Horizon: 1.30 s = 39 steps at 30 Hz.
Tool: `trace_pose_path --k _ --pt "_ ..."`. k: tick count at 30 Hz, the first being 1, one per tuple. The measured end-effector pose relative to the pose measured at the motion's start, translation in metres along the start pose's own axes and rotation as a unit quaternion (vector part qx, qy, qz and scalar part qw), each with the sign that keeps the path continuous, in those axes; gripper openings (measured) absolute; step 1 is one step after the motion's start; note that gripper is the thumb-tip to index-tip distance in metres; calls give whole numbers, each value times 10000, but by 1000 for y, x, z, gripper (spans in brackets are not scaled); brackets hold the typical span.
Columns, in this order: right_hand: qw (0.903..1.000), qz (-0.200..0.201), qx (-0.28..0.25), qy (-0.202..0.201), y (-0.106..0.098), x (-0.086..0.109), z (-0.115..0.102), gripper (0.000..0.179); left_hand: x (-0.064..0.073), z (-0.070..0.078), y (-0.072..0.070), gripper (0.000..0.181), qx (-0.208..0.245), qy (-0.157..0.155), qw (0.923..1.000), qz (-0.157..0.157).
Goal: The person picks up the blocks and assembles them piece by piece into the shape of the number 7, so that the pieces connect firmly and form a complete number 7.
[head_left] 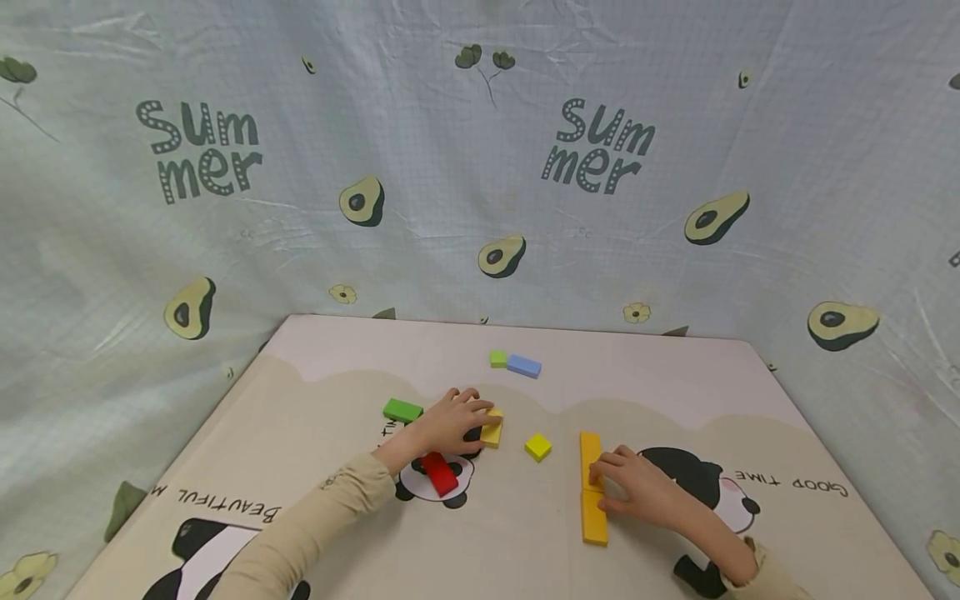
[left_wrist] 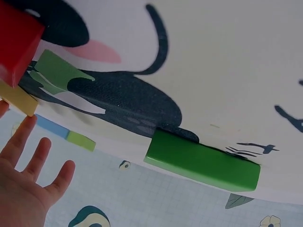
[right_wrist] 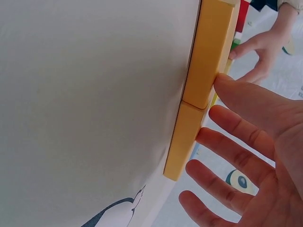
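In the head view, my left hand [head_left: 450,422] pinches a pale yellow block [head_left: 491,436] between thumb and fingers. The left wrist view shows fingertips at the end of that same block, with the thumb out of sight. My right hand [head_left: 639,489] is beside two orange blocks lying end to end, one farther [head_left: 590,450] and one nearer [head_left: 594,523]. Its thumb touches the side of the nearer block and its fingers reach the farther one; the right wrist view shows these fingers extended and spread. A red block [head_left: 439,473] lies under my left forearm's inner side.
A yellow cube [head_left: 538,447] sits between the pale yellow block and the orange pair. Farther back, a light green cube [head_left: 498,358] adjoins a blue block [head_left: 523,366]. Left of my left hand is a green block [head_left: 402,410]. A printed cloth covers the table [head_left: 525,550].
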State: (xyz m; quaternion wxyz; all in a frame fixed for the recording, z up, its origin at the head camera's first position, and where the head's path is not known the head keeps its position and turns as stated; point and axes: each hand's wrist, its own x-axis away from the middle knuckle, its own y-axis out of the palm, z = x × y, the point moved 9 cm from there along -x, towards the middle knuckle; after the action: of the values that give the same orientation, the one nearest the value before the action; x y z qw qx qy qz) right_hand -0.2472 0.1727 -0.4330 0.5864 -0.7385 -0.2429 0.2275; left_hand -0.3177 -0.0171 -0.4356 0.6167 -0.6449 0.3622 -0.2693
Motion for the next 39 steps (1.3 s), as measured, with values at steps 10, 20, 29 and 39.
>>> trace_pose_path --k 10,20,29,39 --pt "10000 -28 -6 35 1 0 0 23 2 0 -1 42 139 70 9998 106" --pt "10000 -59 -8 6 -2 -2 0 23 0 0 -7 41 207 161 9993 262" --pt "9999 -87 -24 50 -2 -2 0 23 -2 0 -9 42 328 116 9990 291" --pt "9999 -114 26 98 1 -2 1 23 -2 6 -15 42 484 264 9971 519"
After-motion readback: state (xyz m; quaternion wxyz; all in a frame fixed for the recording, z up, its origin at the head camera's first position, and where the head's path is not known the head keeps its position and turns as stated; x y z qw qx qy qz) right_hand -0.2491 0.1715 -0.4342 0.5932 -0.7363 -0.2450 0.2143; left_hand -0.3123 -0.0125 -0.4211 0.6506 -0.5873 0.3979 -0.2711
